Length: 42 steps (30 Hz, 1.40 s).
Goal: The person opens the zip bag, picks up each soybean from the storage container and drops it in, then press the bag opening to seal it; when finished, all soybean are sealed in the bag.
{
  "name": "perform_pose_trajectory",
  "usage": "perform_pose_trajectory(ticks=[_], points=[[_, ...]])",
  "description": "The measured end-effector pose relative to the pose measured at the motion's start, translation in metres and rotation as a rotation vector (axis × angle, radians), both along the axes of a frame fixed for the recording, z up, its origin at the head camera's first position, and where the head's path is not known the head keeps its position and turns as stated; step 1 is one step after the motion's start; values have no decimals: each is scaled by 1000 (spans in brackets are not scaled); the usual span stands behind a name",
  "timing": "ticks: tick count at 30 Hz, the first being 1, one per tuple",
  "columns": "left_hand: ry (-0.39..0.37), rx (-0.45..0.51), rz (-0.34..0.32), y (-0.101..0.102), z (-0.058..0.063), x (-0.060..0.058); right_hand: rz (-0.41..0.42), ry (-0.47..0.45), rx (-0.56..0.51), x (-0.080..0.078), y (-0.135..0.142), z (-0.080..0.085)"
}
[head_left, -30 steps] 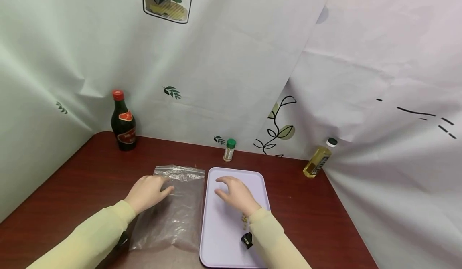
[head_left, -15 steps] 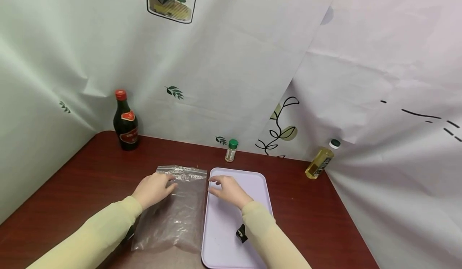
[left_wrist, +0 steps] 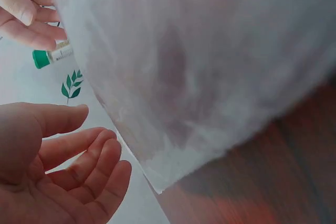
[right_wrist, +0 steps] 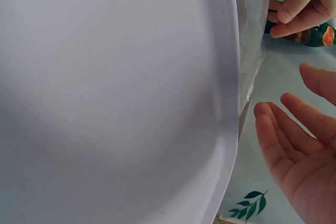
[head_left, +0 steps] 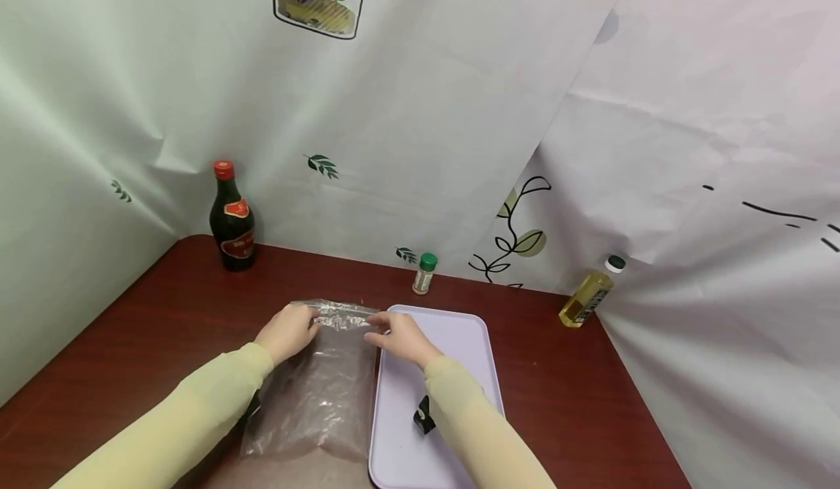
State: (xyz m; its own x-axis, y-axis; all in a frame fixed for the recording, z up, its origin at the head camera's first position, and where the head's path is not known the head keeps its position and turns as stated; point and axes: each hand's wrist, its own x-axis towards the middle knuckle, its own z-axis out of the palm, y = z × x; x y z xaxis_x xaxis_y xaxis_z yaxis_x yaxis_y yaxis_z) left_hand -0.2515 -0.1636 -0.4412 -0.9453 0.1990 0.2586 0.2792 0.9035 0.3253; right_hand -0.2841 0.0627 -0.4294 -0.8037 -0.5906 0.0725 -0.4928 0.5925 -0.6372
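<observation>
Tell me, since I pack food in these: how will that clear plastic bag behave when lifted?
The plastic bag is thin and crinkled, so it will probably flop and sag. It looks flat, so likely very light. Its glossy film may slip between fingers.

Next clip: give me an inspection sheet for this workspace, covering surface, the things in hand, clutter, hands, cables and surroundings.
Surface: dark red-brown wooden table, bare wood around the items.
Things in hand: clear crinkled plastic bag lying flat beside the pale lilac plastic tray; its far edge lies between both hands.
Clutter: dark glass bottle with red cap at far left; small green-capped spice jar behind the tray; yellow oil bottle at far right; small black object on the tray, unclear what it is.
Hands: left hand and right hand at the bag's far edge; the wrist views show relaxed fingers, nothing gripped.
Cables: nothing seen.
Surroundings: pale printed sheets with plant drawings hung as backdrop.
</observation>
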Motion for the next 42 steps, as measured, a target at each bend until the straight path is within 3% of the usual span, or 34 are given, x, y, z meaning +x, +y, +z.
perform_pose_trajectory(ticks=[7, 15, 22, 26, 35, 42], points=[[-16, 5, 34, 1, -1, -10, -101, 15, -30, -5, -13, 1], [-30, -15, 109, 11, -1, -22, -162, 55, -17, -16, -18, -6], [-151, -1, 149, 16, 7, -28, -145, 101, 68, -24, -25, -3], [-151, -3, 154, 12, 10, -29, -169, 99, 107, -29, -31, -3], [-131, -24, 168, 10, 4, -36, -192, -21, 175, -35, -37, -13], [-120, -43, 175, 14, 1, -36, -135, 96, 250, -34, -42, -17]])
